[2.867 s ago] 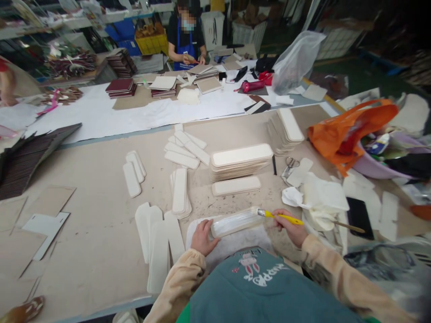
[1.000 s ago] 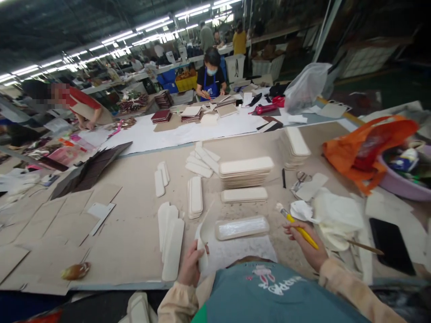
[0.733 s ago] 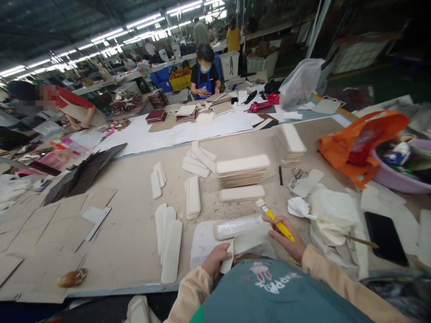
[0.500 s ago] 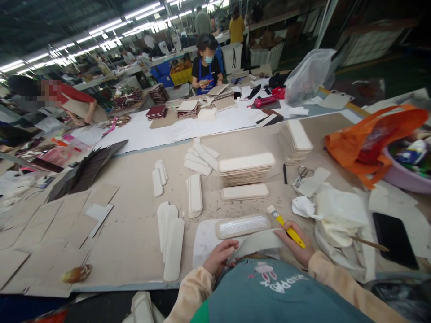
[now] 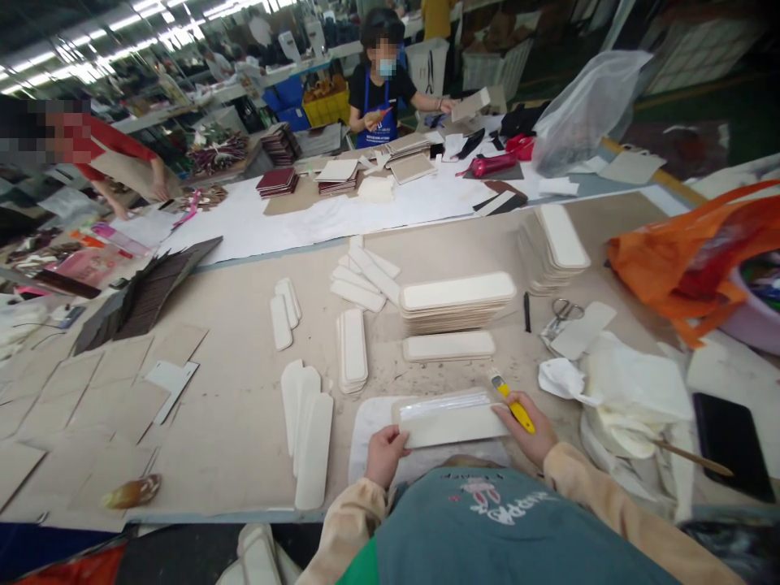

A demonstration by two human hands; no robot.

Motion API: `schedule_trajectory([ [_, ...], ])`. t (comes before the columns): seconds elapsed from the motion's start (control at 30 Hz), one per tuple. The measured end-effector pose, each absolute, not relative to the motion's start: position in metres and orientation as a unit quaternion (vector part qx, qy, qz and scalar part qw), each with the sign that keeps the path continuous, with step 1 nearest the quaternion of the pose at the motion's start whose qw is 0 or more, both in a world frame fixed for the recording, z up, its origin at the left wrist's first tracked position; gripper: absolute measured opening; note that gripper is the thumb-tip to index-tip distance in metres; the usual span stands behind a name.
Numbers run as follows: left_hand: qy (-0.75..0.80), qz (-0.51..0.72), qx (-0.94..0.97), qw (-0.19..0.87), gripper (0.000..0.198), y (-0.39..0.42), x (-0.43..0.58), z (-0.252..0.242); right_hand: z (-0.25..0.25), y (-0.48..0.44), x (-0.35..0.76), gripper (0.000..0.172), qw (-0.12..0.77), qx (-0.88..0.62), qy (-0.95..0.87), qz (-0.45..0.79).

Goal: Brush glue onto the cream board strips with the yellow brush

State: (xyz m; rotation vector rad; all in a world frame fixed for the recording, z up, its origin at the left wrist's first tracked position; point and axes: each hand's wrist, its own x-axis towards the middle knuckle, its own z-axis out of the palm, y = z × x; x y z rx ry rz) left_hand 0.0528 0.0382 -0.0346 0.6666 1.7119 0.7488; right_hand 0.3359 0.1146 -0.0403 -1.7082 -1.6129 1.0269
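The left hand [image 5: 385,453], fingers pinched, holds a long, flat off-white strip [image 5: 451,429] over the near side of a glossy-coated, rounded cream panel [image 5: 448,404]. At that panel's right end, the right hand [image 5: 537,435] curls its fingers around a yellow-handled bristle brush [image 5: 521,418] and, apparently, grips the strip too.

Factory workshop floor. Strip lights [image 5: 103,41] in rows at 10 o'clock; aproned co-worker [image 5: 376,126] at 12; crates [image 5: 329,106] at 11. Long bench [image 5: 231,439], repeated stacks of pale cut pieces [image 5: 457,291].
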Motion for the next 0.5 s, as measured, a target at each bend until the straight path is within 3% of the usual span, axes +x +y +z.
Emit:
schedule_trajectory([
  [0.2,0.798,0.255,0.333,0.433,0.01,0.06,0.043,-0.06,-0.058,0.133,0.33,0.027,0.262,-0.628,-0.633,0.369],
  [0.5,0.829,0.195,0.362,0.379,0.022,0.07,0.043,-0.069,-0.078,0.15,0.322,0.03,0.261,-0.656,-0.617,0.348],
])
